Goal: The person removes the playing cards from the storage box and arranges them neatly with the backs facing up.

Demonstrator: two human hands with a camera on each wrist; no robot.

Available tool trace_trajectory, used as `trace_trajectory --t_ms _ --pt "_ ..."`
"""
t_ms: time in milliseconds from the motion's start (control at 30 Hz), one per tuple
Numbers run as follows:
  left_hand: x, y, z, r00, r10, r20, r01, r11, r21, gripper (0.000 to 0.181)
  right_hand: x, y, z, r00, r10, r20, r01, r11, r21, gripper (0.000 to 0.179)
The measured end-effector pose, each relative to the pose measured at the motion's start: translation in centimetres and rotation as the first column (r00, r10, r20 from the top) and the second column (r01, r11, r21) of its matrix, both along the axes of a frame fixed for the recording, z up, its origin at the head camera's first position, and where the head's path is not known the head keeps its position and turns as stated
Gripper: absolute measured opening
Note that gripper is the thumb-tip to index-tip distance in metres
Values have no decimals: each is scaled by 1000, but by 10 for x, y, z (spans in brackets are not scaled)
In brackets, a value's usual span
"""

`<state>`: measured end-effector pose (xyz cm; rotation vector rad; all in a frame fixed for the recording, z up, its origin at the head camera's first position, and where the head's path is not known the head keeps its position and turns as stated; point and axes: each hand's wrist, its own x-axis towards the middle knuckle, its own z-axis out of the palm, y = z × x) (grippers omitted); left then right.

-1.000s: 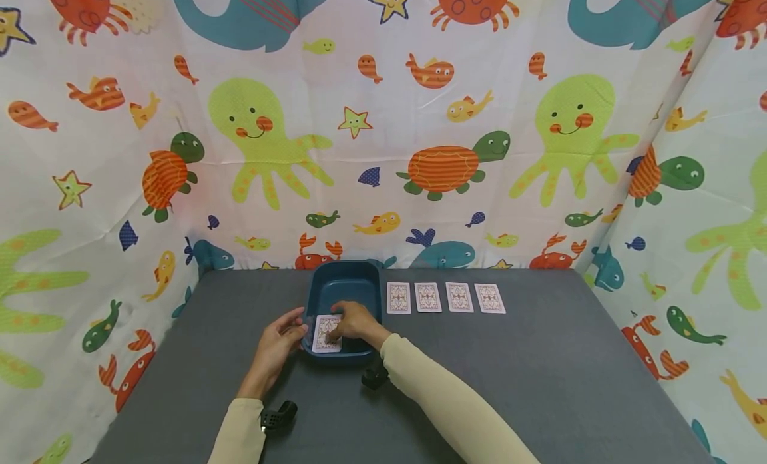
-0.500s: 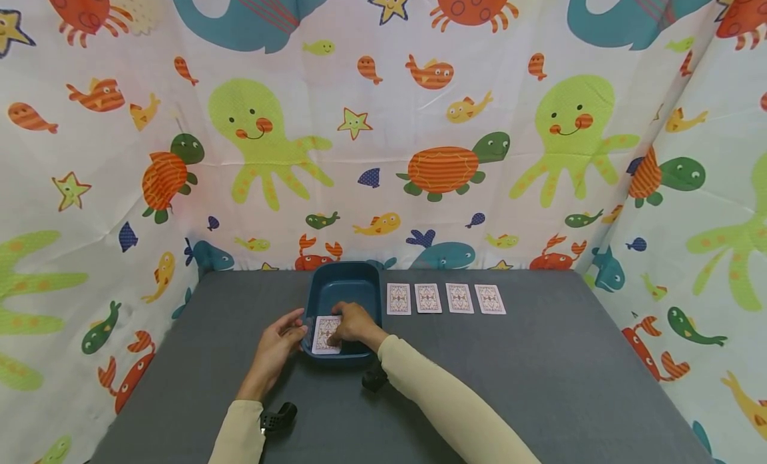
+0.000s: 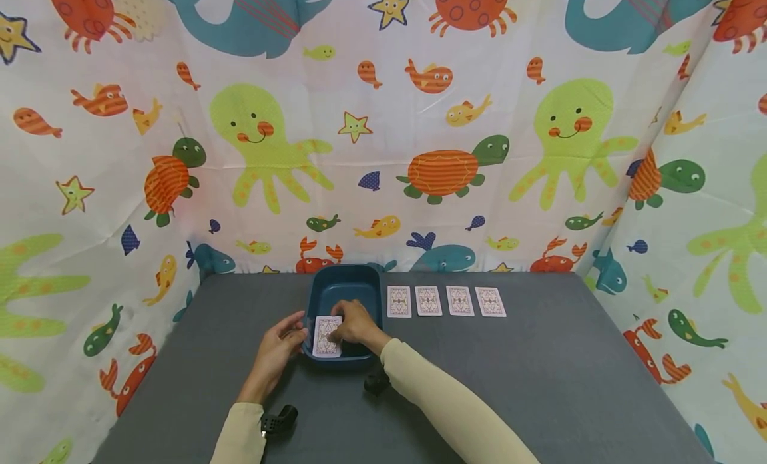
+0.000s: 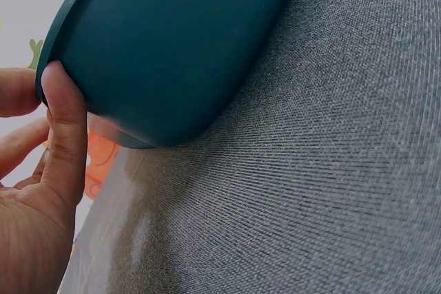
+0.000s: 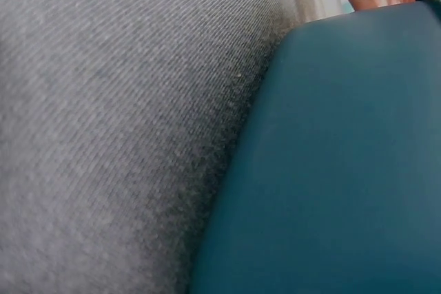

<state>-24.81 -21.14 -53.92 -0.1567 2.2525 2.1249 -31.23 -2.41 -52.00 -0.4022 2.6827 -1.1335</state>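
Observation:
A blue plastic tub (image 3: 350,272) stands on the grey table. My left hand (image 3: 278,341) pinches its left rim, and in the left wrist view the thumb (image 4: 63,111) presses the outer wall near the rim. Inside the tub's front left part is a playing card (image 3: 323,331), patterned back up. My right hand (image 3: 357,324) reaches over the tub's right side and holds this card at its right edge with thumb and finger. Whether more cards lie under it cannot be seen. In the right wrist view the tub's wall (image 5: 337,149) hides the right fingers.
Several playing cards (image 3: 427,301) lie back up in a row to the right of the tub. Grey cloth (image 3: 539,384) covers the table. A curtain with sea animals (image 3: 371,151) hangs behind the table and along its sides.
Both hands, the card and the tub keep their places. The head view has tilted up very slightly.

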Motion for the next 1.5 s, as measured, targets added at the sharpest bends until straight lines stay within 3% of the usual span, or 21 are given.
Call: trace_trajectory --t_ms 267,733,900,1133,1500 --pt "-1 -1 -2 1000 -2 -3 2 1000 -27 46 1 0 2 999 6 52 0 992 -129 26" --pt "-3 -2 -3 1000 10 18 -9 999 -46 46 1 1 7 999 -43 21 47 967 -249 16" --pt "-3 -2 -3 1000 12 22 -11 999 -39 45 0 2 12 997 -79 -8 73 949 -306 15" --pt "-3 -1 -3 1000 12 18 -11 999 -51 46 -1 10 27 993 -116 34 120 904 -411 14" --pt "-3 -1 -3 1000 16 21 -15 999 -45 47 10 29 39 992 -122 41 128 880 -457 17"
